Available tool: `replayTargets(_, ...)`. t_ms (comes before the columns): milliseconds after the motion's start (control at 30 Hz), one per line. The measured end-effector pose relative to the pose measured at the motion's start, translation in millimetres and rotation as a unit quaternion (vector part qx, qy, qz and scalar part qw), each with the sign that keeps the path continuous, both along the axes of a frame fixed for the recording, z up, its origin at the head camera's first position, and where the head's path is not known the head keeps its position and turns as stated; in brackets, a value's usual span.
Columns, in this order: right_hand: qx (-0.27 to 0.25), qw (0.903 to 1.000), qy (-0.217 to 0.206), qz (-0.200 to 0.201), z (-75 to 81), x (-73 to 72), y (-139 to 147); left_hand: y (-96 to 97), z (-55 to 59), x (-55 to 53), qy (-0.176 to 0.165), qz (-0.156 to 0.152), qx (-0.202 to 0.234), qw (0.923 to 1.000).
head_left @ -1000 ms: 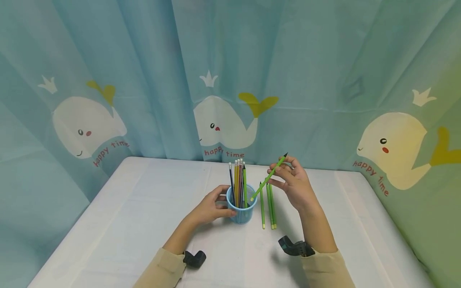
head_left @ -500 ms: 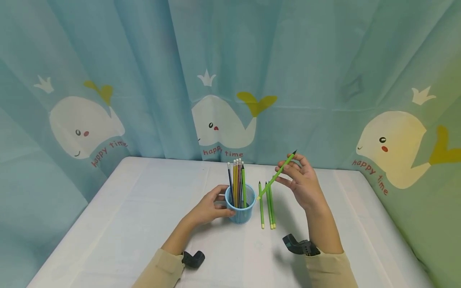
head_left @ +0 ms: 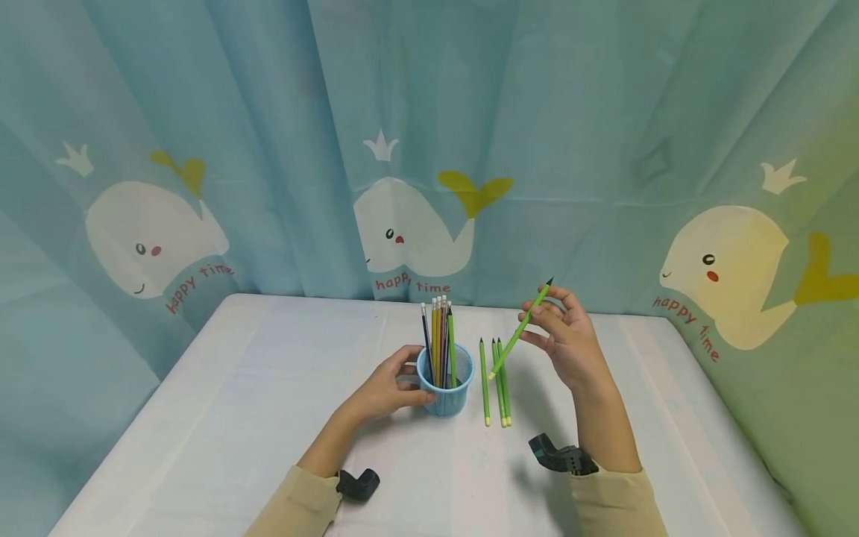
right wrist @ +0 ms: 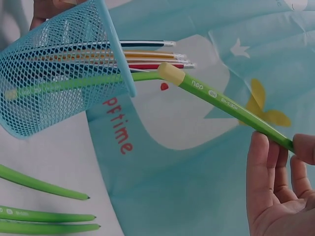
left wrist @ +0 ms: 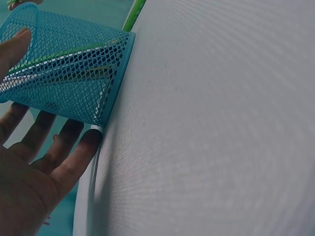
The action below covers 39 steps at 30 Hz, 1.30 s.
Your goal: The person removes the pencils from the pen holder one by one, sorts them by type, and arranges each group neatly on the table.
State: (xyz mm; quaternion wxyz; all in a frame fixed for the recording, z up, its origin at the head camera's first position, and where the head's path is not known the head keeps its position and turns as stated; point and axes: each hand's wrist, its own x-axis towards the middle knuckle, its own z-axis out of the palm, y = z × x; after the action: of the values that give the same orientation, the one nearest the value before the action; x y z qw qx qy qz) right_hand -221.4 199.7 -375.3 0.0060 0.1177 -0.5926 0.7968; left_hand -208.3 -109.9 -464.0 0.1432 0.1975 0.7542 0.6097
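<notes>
A light blue mesh pencil cup [head_left: 448, 403] stands upright on the table, holding several pencils [head_left: 439, 339], one of them green. My left hand [head_left: 382, 386] grips the cup from the left; in the left wrist view the thumb and fingers lie on opposite sides of its mesh wall [left wrist: 69, 93]. Right of the cup, my right hand [head_left: 569, 339] pinches a green pencil [head_left: 515, 337] near its dark tip, which points up. Its pale yellow end [right wrist: 172, 74] slants down toward the cup, outside the rim, and overlaps the loose pencils in the head view.
Three green pencils [head_left: 486, 391] lie side by side on the white table [head_left: 268, 418], right of the cup, tips toward the back. Behind the table's far edge hangs a blue curtain [head_left: 570, 112] printed with whales. Each wrist wears a black camera mount [head_left: 358, 485].
My right hand has moved right, drawing the green pencil's yellow end from over the cup's mouth to above the loose pencils. My left hand keeps its hold on the cup.
</notes>
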Motion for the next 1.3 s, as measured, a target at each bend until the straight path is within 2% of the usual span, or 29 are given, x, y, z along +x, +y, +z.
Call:
replayTargets(467,0.019,0.9994,-0.023,-0.015,-7.5,-5.2,12.1,-0.3,1.1,0.2,0.005,-0.003,0.005,1.0)
replayTargets(667,0.065,0.9967,-0.049,-0.008,-14.1,-7.9,18.1,-0.7,-1.2,0.6,0.003,-0.003,0.005,1.0)
replayTargets(833,0.11,0.9917,-0.067,-0.001,-19.6,-10.8,21.5,-1.3,-2.2,0.3,0.005,-0.004,0.006,1.0)
replayTargets(1033,0.174,0.9807,-0.088,-0.009,-27.3,-15.1,21.9,-1.6,-2.4,0.2,0.007,-0.006,0.004,1.0)
replayTargets(1300,0.217,0.9698,-0.108,-0.025,-36.6,-18.5,20.6,-0.7,0.4,0.5,0.001,-0.002,0.004,1.0)
